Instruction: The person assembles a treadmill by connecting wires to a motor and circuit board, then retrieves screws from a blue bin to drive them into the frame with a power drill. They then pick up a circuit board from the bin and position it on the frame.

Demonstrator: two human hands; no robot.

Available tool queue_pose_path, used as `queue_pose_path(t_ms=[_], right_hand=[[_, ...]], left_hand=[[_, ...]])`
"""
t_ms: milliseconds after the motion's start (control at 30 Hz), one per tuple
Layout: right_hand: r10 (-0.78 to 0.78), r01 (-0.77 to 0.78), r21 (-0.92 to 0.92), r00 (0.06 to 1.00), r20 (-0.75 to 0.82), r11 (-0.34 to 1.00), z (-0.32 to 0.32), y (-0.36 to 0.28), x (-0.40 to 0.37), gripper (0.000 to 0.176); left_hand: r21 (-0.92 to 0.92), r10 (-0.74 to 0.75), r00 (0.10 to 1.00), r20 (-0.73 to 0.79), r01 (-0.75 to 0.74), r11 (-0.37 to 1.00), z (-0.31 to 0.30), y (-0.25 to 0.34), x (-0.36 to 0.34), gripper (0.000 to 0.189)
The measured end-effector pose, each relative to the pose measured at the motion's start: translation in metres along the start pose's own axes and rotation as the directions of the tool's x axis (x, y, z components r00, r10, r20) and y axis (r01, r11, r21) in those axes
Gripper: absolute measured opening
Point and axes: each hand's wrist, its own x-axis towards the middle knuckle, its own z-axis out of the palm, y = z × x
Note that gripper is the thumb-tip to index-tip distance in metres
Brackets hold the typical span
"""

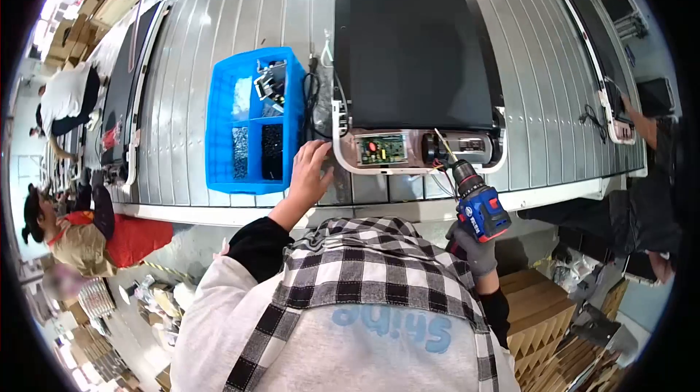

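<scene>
My gloved right hand [475, 250] grips a blue and black cordless drill [481, 210]. The drill's long bit points up and left, its tip overlapping the motor [459, 149] in the open end of a treadmill [415, 42] with a black belt and white frame. Beside the motor, a green circuit board [381, 149] lies exposed in the same end compartment. My bare left hand [311, 173] rests with fingers apart between the treadmill's near left corner and a blue divided bin [255, 186]. In the bin's compartments are small dark screws [272, 150] and metal brackets [270, 82].
A black cable [311, 96] lies between bin and treadmill. Similar treadmills stand on the slatted metal table [189, 100] at far left [135, 93] and far right [594, 49]. People work on both sides; one person's arm [642, 126] reaches the right unit. Cardboard [536, 312] is stacked behind me.
</scene>
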Motion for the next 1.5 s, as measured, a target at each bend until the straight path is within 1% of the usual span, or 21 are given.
queue_pose_path(t_ms=[67, 100, 167, 200, 233, 300, 333, 367, 400, 433, 467, 500, 567, 800, 900, 967, 1100, 1233, 1333, 1433, 1500], right_hand=[[-0.029, 0.059, -0.162, 0.983, 0.180, 0.985, 0.015, -0.001, 0.020, 0.030], [-0.051, 0.073, -0.095, 0.976, 0.213, 0.993, 0.040, -0.022, 0.025, 0.026], [-0.073, 0.144, -0.251, 0.960, 0.271, 0.957, 0.093, -0.054, 0.041, 0.024], [-0.214, 0.370, -0.378, 0.894, 0.395, 0.848, 0.121, -0.062, 0.057, 0.026], [-0.432, 0.719, -0.503, 0.693, 0.578, 0.480, 0.150, -0.069, 0.073, 0.029], [-0.500, 0.867, -0.475, 0.482, 0.719, 0.152, 0.213, -0.060, 0.100, 0.030], [-0.510, 0.876, -0.399, 0.482, 0.712, 0.271, 0.253, -0.072, 0.104, 0.027], [-0.476, 0.902, -0.410, 0.424, 0.771, 0.138, 0.280, -0.083, 0.110, 0.026], [-0.211, 0.627, -0.471, 0.712, 0.670, 0.620, 0.291, -0.073, 0.112, 0.030], [0.176, 0.127, -0.456, 0.806, 0.565, 0.881, 0.302, -0.060, 0.114, 0.036], [0.114, 0.209, -0.436, 0.787, 0.606, 0.875, 0.321, -0.051, 0.127, 0.029], [0.297, 0.150, -0.572, 0.733, 0.611, 0.806, 0.335, -0.045, 0.144, 0.022], [0.439, -0.053, -0.570, 0.697, 0.566, 0.820, 0.368, -0.046, 0.156, 0.019], [0.526, -0.121, -0.633, 0.685, 0.504, 0.764, 0.399, -0.039, 0.173, 0.017], [0.545, -0.129, -0.639, 0.662, 0.514, 0.759, 0.387, -0.050, 0.174, 0.027], [0.508, -0.119, -0.580, 0.643, 0.574, 0.806, 0.370, -0.044, 0.179, 0.030], [0.577, -0.121, -0.659, 0.616, 0.536, 0.742, 0.356, -0.057, 0.185, 0.042], [0.490, -0.091, -0.577, 0.644, 0.588, 0.812, 0.341, -0.067, 0.183, 0.053], [0.292, 0.006, -0.404, 0.682, 0.671, 0.915, 0.339, -0.081, 0.180, 0.056], [0.370, -0.109, -0.411, 0.678, 0.635, 0.905, 0.329, -0.082, 0.179, 0.058], [0.379, -0.153, -0.378, 0.660, 0.648, 0.913, 0.324, -0.082, 0.181, 0.059]], left_hand=[[-0.010, -0.079, 0.994, -0.079, 0.079, 0.997, -0.029, -0.025, -0.043, 0.052], [0.038, -0.114, 0.987, -0.111, 0.118, 0.992, -0.042, -0.040, -0.064, 0.052], [0.136, -0.214, 0.968, -0.129, 0.231, 0.963, -0.063, -0.071, -0.102, 0.056], [0.198, -0.208, 0.973, -0.100, 0.224, 0.954, -0.074, -0.083, -0.114, 0.057], [0.257, -0.205, 0.976, -0.067, 0.216, 0.942, -0.084, -0.095, -0.124, 0.057], [0.238, -0.142, 0.988, -0.057, 0.152, 0.959, -0.091, -0.123, -0.126, 0.052], [0.188, -0.112, 0.992, -0.049, 0.119, 0.975, -0.091, -0.133, -0.124, 0.051], [0.167, -0.046, 0.993, -0.108, 0.063, 0.984, -0.093, -0.137, -0.121, 0.048], [0.140, -0.059, 0.992, -0.116, 0.075, 0.987, -0.091, -0.140, -0.121, 0.048], [0.113, -0.071, 0.990, -0.119, 0.085, 0.990, -0.089, -0.141, -0.122, 0.049], [0.103, -0.081, 0.987, -0.139, 0.096, 0.990, -0.087, -0.140, -0.122, 0.049], [0.099, -0.079, 0.985, -0.150, 0.094, 0.991, -0.087, -0.138, -0.123, 0.049], [0.085, -0.079, 0.985, -0.151, 0.092, 0.992, -0.085, -0.141, -0.123, 0.048], [-0.245, -0.220, 0.961, -0.168, 0.175, 0.954, -0.104, -0.172, -0.114, 0.037], [-0.177, -0.379, 0.909, -0.175, 0.350, 0.920, -0.114, -0.192, -0.088, 0.036], [-0.110, -0.488, 0.867, 0.104, 0.497, 0.860, -0.111, -0.204, -0.069, 0.038], [-0.033, -0.353, 0.877, 0.328, 0.383, 0.923, -0.073, -0.240, -0.045, 0.010], [-0.162, -0.386, 0.899, 0.209, 0.421, 0.892, -0.064, -0.244, -0.047, 0.007], [-0.294, -0.453, 0.854, 0.258, 0.516, 0.805, -0.061, -0.250, -0.047, 0.014], [-0.386, -0.510, 0.775, 0.372, 0.629, 0.675, -0.069, -0.246, -0.043, 0.017], [-0.659, -0.471, 0.797, 0.379, 0.589, 0.467, -0.072, -0.241, -0.043, 0.021]])
